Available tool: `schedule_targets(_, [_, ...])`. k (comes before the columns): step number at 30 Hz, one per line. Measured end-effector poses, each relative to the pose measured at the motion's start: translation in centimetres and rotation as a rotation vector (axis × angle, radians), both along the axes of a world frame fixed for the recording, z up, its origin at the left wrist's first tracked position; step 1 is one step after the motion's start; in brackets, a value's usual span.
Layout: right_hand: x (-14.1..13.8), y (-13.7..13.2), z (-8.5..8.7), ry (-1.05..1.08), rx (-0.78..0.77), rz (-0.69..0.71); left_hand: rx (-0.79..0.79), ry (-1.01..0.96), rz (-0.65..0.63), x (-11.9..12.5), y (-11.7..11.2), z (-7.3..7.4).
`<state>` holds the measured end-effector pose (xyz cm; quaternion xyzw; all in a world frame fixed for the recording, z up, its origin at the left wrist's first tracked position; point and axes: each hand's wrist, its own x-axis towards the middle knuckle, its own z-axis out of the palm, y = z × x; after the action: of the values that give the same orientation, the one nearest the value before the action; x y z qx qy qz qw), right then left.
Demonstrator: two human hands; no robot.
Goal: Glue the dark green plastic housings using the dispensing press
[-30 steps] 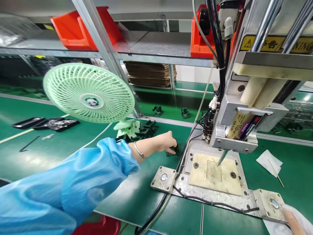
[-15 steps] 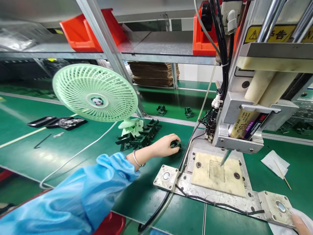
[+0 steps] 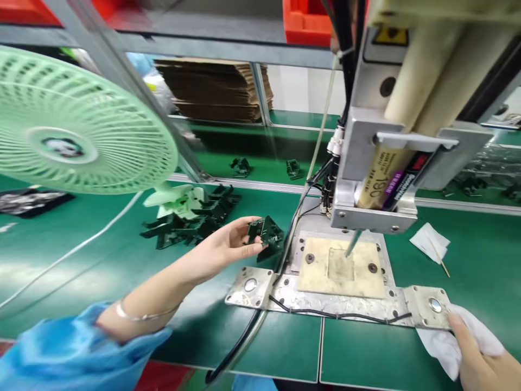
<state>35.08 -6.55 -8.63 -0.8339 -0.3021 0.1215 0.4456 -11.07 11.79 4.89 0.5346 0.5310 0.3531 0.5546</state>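
Note:
My left hand (image 3: 228,244) pinches a small black plastic part (image 3: 268,233) between thumb and fingers, held slightly above the green bench. Just right of it runs a bundle of cables beside the dispensing machine's base. At the lower right, my right hand (image 3: 476,347) grips a white cloth (image 3: 442,347), next to a metal button block (image 3: 433,307); its fingers are partly hidden. Above a cream fixture plate (image 3: 342,266) with a shallow rectangular pocket hangs the nozzle (image 3: 353,243) of a glue cartridge (image 3: 391,176). No part lies in that pocket.
A pale green fan (image 3: 81,125) stands at left, with several black plastic parts (image 3: 195,217) by its base. Another button block (image 3: 250,285) is at the fixture's left. White paper with a stick (image 3: 431,244) lies at right. Cardboard sheets (image 3: 211,89) are stacked behind.
My left hand has picked the black part up off the bench and turned it into view. The camera has moved closer and to the right, showing more of my right hand and the cloth.

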Motion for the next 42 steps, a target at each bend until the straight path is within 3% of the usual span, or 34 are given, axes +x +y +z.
schedule_targets(3, [-1.7,0.4,2.1,0.164,-0.052,-0.142,-0.237,-0.040,-0.196,4.2,-1.7,1.2])
schedule_targets(5, [-2.3,0.8,2.8,0.211,-0.029,-0.134,-0.407,-0.062,-0.328,7.1,-2.6,1.4])
schedule_targets(7, [-2.5,1.0,3.0,0.218,-0.009,-0.122,-0.497,-0.079,-0.382,9.5,-2.9,1.1])
schedule_targets(13, [-2.6,1.0,2.8,0.252,0.027,-0.113,-0.513,-0.106,-0.446,13.2,-0.9,1.2])
schedule_targets(18, [-2.7,1.0,2.5,0.233,0.047,-0.082,-0.330,-0.069,-0.536,13.8,0.7,1.8])
schedule_targets(26, [-2.6,1.1,2.2,0.244,0.095,-0.077,0.250,0.307,-0.592,13.3,0.8,-0.9])
schedule_targets(29, [-2.8,1.2,2.8,0.241,0.103,-0.105,0.425,0.501,-0.615,12.4,0.3,-0.3])
schedule_targets(32, [-3.1,1.7,3.8,0.274,0.102,-0.157,0.521,0.670,-0.471,9.8,-0.2,0.7])
schedule_targets(34, [-3.2,2.4,4.5,0.327,0.077,-0.168,0.488,0.716,-0.316,7.1,-0.6,0.8])
schedule_targets(36, [-3.3,3.2,5.1,0.397,0.059,-0.134,0.353,0.713,-0.187,4.3,-1.1,0.3])
schedule_targets(39, [-3.6,4.2,5.6,0.457,0.033,-0.092,0.074,0.580,-0.127,1.2,-2.5,-1.0])
schedule_targets(42, [-3.8,4.6,5.5,0.400,-0.004,-0.090,-0.081,0.378,-0.079,0.5,-4.0,-2.2])
